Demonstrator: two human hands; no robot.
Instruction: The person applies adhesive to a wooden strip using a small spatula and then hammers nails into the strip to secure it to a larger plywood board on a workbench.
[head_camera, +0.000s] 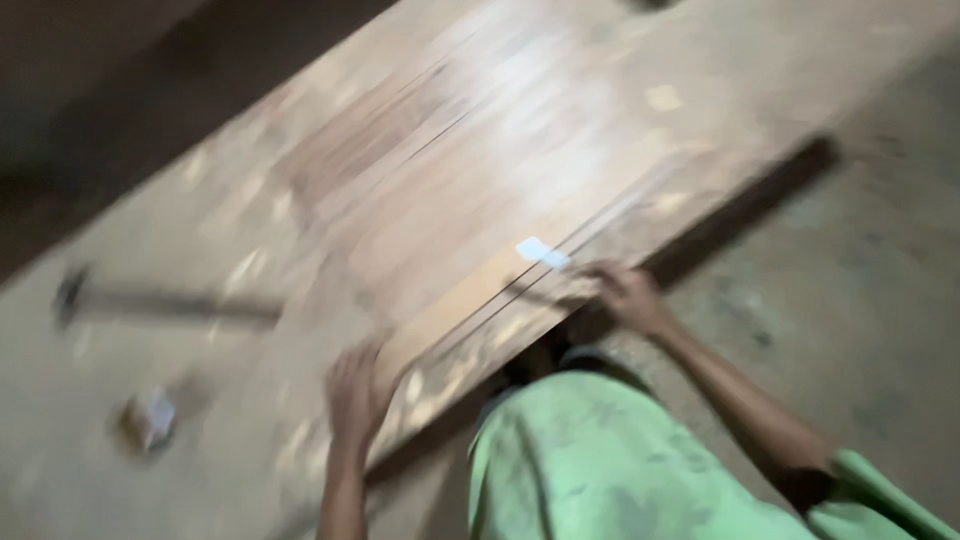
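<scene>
A large wooden panel (480, 170) made of joined boards lies flat, running from lower left to upper right. My left hand (357, 392) rests on its near edge, fingers curled over the wood. My right hand (622, 292) grips the same near edge farther right, beside a small white tag (541, 252) stuck on the panel. The picture is blurred by motion. My green shirt (600, 460) fills the bottom middle.
A hammer (150, 300) lies on the panel at the left, head toward the far left. A small crumpled packet (148, 420) sits near the lower left. Bare concrete floor (860, 280) spreads on the right. Dark shadow fills the upper left.
</scene>
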